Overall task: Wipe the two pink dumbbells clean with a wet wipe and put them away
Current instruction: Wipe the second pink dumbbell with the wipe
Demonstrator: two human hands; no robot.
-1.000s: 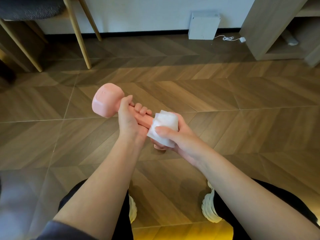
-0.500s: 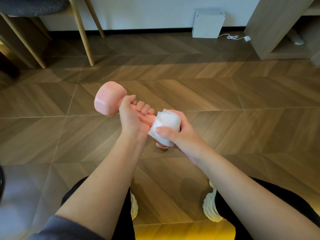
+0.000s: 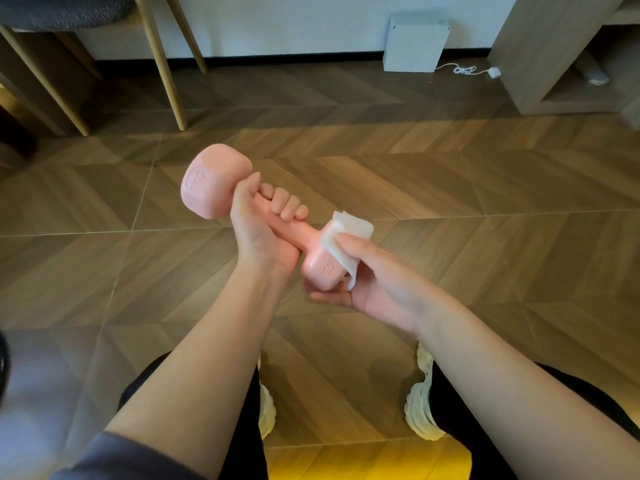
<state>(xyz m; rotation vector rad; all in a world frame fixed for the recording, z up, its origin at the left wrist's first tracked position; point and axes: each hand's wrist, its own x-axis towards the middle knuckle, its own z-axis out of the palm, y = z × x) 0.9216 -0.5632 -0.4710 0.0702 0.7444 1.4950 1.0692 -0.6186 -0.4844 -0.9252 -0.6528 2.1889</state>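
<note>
Left hand (image 3: 258, 233) grips the dumbbell (image 3: 242, 209) bar; right hand (image 3: 367, 282) pinches the wipe (image 3: 341, 242) on the near head. We should rotate it, covering every face.

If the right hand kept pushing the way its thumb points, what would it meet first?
The wet wipe it is already pressing, then the pink dumbbell head beneath. Beyond that, probably the left hand gripping the handle, though depth is unclear.

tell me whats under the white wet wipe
The white wet wipe lies over the near head of the pink dumbbell, pressed by the right hand. The covered face is hidden.
</note>
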